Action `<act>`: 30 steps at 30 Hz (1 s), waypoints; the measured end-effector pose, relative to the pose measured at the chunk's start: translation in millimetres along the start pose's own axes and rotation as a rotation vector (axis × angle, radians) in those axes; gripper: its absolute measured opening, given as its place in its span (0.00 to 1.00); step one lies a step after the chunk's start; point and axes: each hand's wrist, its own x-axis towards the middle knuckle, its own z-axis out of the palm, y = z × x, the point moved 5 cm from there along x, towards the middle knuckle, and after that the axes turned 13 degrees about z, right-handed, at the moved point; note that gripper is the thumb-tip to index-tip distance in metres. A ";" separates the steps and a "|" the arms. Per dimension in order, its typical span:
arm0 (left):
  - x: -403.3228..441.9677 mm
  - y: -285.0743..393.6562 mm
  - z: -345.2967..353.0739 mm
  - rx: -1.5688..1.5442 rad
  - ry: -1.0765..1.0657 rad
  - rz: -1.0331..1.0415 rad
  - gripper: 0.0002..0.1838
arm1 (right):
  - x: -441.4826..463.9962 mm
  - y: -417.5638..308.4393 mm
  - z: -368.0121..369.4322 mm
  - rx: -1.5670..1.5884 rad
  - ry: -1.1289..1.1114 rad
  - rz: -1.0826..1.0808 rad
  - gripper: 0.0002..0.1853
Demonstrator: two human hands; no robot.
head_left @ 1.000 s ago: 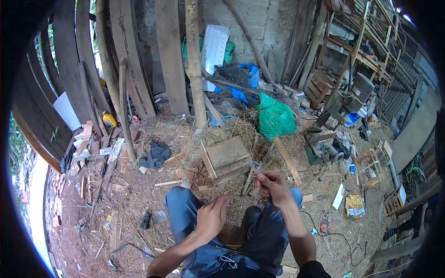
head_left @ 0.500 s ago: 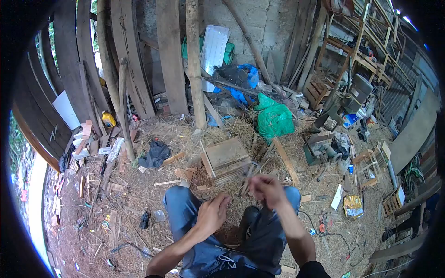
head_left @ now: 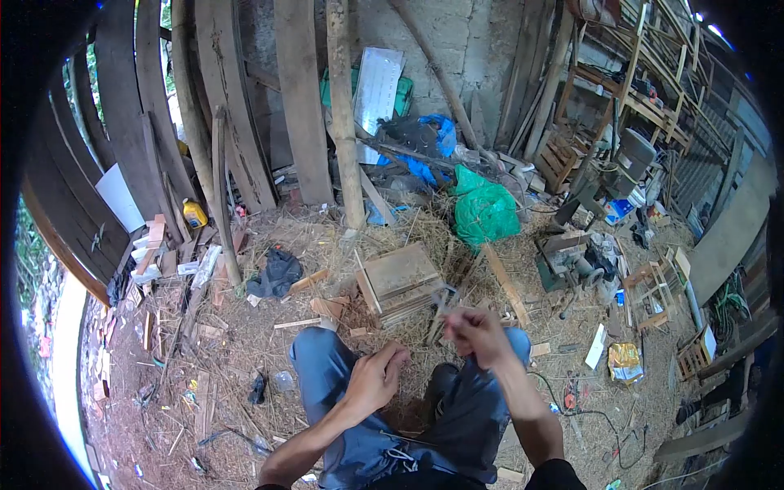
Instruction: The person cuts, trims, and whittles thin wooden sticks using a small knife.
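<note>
right hand [head_left: 480, 335]: raised above the right knee, fingers drawn in close on a slender object [head_left: 445, 296]. grip reads as a pinch, thumb and fingertips together; detail blurred. the object points up and away from the hand, its pale, greyish end overlapping, in view, the near right corner of the stacked boards [head_left: 400, 273]. contact with the wood: cannot tell. exact identity of the object: too small and smeared to say.

left hand [head_left: 376, 380]: over the inner side of the left knee, back of the hand up, fingers curled narrow, well apart from the right. whether anything sits inside the curl: cannot tell.

handling, judged: slender object likely light, since a fingertip pinch carries it; probably fairly stiff, as it stands out straight. slipperiness and fragility not readable. best hold would be low on the near end, where the fingers are, leaving the far end free; a firmer wrap should limit twisting.

surroundings: straw-littered floor [head_left: 245, 343]; a loose plank [head_left: 506, 284] right of the boards, green sack [head_left: 486, 208] beyond, dark crumpled bag [head_left: 278, 273] to the left.
</note>
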 end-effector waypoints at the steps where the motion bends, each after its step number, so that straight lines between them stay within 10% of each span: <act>1: 1.0 0.0 1.4 -0.032 -0.031 -0.033 0.05 | -2.2 1.4 4.2 0.007 -0.041 0.023 0.09; 22: -11.6 -10.6 -9.3 -0.104 -0.063 -0.201 0.08 | -0.7 -16.9 -47.1 0.231 0.128 -0.038 0.07; 26: -9.5 -17.6 -5.0 -0.140 0.012 -0.208 0.09 | 1.0 -15.9 -34.3 0.072 0.118 -0.085 0.10; 28: -8.9 -13.1 -7.8 -0.136 0.019 -0.203 0.09 | 2.3 -22.7 -27.7 -0.676 0.396 -0.493 0.15; 30: -8.6 -9.7 -9.5 -0.135 0.030 -0.197 0.08 | 3.7 -19.7 -26.6 -0.819 0.504 -0.452 0.22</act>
